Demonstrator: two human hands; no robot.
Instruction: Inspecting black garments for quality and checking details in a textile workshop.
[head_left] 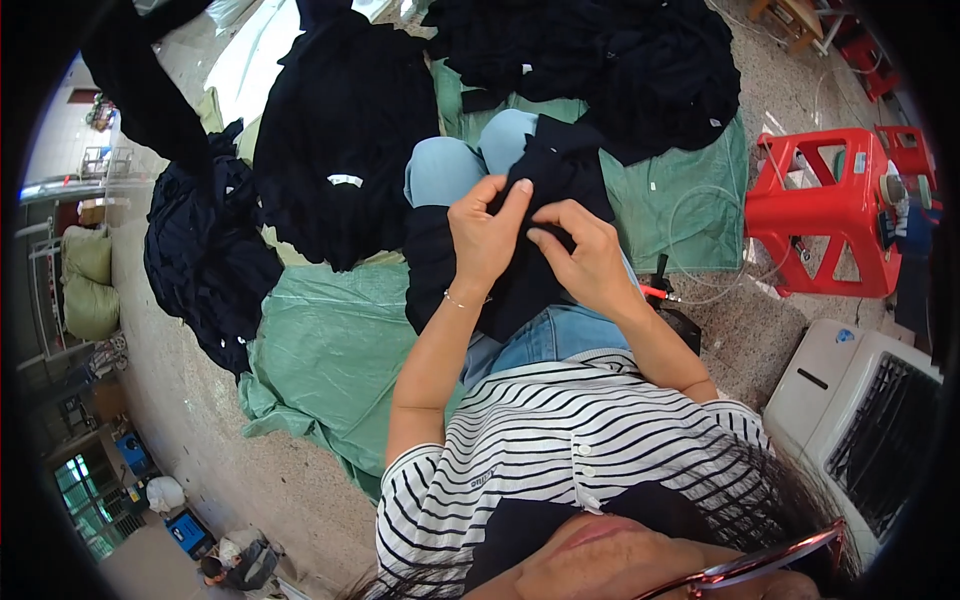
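Observation:
A dark navy garment (520, 290) lies bunched across my lap, over light blue knees. My left hand (484, 235) is closed on a fold of it, thumb up. Just to the right, my right hand (588, 258) hovers at the cloth with curled fingers. A small gap shows between its thumb and index fingertips, and nothing is visible in it. The cloth beneath the fingers is too dark to show detail.
Piles of dark garments lie ahead (345, 140), at far right (640, 70) and at left (205, 270). Green sheeting (330, 340) covers the floor. A red plastic stool (820, 210) and a white air cooler (850, 400) stand at right. Another person (235, 565) is at lower left.

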